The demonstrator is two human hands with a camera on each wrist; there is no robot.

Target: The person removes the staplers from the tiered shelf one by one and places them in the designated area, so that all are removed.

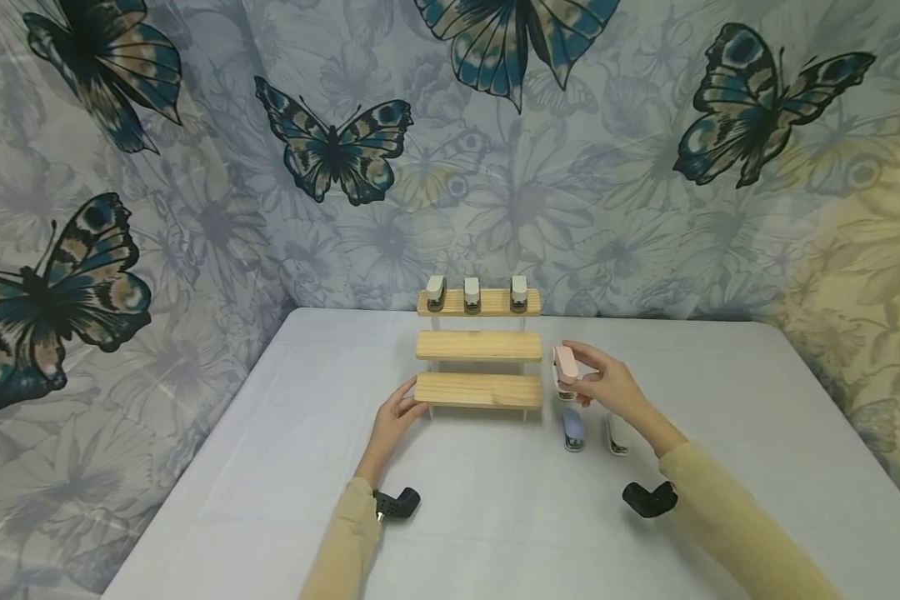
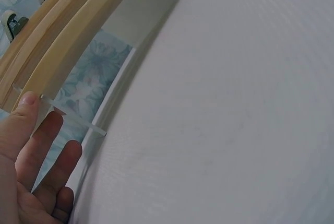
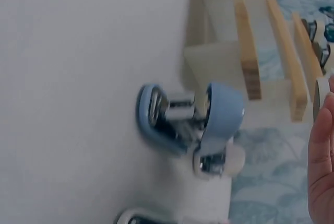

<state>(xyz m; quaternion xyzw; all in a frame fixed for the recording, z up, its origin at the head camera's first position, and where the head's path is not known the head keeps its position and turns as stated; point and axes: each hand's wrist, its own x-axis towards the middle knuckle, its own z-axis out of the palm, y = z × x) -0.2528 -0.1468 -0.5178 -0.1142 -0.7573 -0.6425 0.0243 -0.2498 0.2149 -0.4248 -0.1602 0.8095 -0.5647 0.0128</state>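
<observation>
A white table (image 1: 270,467) is topped by a three-step wooden shelf (image 1: 478,348). The shelf's near-left corner is touched by the straight fingers of the left hand (image 1: 397,412). Just right of the shelf, a pink stapler (image 1: 566,364) is pinched in the right hand (image 1: 607,387), above a blue stapler (image 1: 573,428).

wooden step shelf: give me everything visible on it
The wooden step shelf is a three-tier riser of pale, unfinished-looking wood planks on clear or white side supports. It stands upright at the far middle of the white table, before the butterfly backdrop. Three small staplers sit in a row on the top tier; the middle and bottom tiers are bare. The left hand touches the bottom tier's left end, fingers nearly straight.
</observation>
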